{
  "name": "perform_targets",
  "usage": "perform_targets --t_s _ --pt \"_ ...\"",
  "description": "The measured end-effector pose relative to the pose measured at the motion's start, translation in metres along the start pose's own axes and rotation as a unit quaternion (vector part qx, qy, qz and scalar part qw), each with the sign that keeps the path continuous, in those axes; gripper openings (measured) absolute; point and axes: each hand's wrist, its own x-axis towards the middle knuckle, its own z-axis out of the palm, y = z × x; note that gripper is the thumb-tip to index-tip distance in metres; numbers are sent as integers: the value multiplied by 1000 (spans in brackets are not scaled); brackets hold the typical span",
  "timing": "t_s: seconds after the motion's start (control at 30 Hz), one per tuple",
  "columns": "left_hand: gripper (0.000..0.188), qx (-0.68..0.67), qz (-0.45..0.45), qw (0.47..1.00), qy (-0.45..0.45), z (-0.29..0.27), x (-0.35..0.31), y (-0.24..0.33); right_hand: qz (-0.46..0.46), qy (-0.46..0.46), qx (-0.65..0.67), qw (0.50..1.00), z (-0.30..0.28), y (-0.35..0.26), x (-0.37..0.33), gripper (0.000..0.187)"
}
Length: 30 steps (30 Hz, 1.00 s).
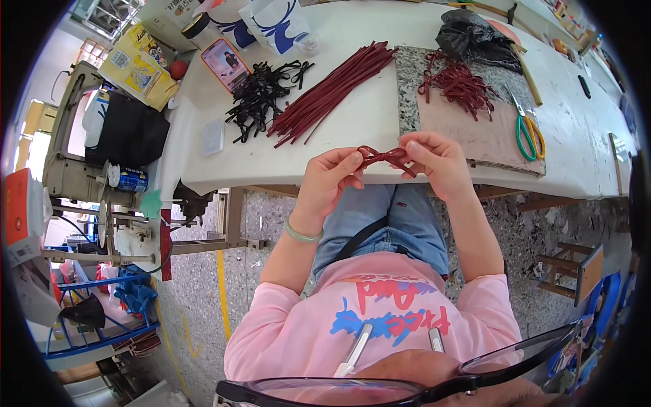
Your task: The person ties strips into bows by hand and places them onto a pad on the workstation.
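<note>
A dark red bow made of thin cord is stretched between my two hands, just over the table's near edge. My left hand pinches its left loop between thumb and fingers. On the other side, my right hand grips the right loop, thumb against fingertips. Beyond my hands lies a long bundle of dark red strips. To its left is a tangled heap of black bows. Finished-looking red bows are piled on the stone slab at the right.
Green-and-orange-handled scissors lie on the slab's right side. A black plastic bag sits at the back. A lit phone leans near a yellow bag. A sewing machine stands left of the table, and a wooden stool is on the floor.
</note>
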Motion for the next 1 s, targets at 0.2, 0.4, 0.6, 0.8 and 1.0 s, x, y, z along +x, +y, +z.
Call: perform_targets --t_s 0.2,0.4,0.6,0.8,1.0 --pt "21 22 -1 1000 19 4 1 -3 -13 6 7 1000 -4 7 0 23" --pt "20 71 0 997 14 21 2 -11 -40 -10 -31 999 6 10 -1 23" --pt "18 101 26 994 22 25 -2 -11 -44 -18 -51 998 2 9 -3 20" --pt "16 112 29 993 13 28 -5 -8 -13 -49 -84 995 0 1 -3 18" --pt "17 145 5 989 -11 28 -5 -3 -3 -89 -140 986 -1 -14 -2 19"
